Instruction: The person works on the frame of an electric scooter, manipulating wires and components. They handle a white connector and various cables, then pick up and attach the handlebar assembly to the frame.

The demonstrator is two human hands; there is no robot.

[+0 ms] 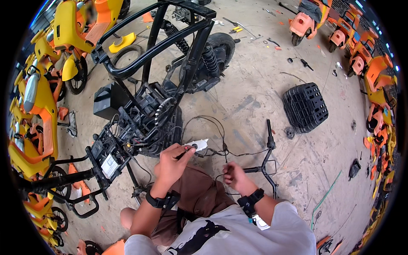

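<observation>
Concrete floor (259, 97) lies open to my right out to the black plastic basket (305, 107) on its side, while the stripped black scooter frame (157, 85) crowds my left and orange-yellow scooters (34, 106) line both edges. My left hand (172, 163) is closed on a small white-tipped tool (196, 145), just beside the frame's wiring. My right hand (236, 177) pinches a thin black cable (221, 146) running toward the loose handlebar (267, 159); I can't see inside the basket.

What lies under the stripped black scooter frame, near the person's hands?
Under the black scooter frame sit a black box, tangled wiring and bare concrete floor. The frame's tubes and the left hand hide where the wires end.
</observation>
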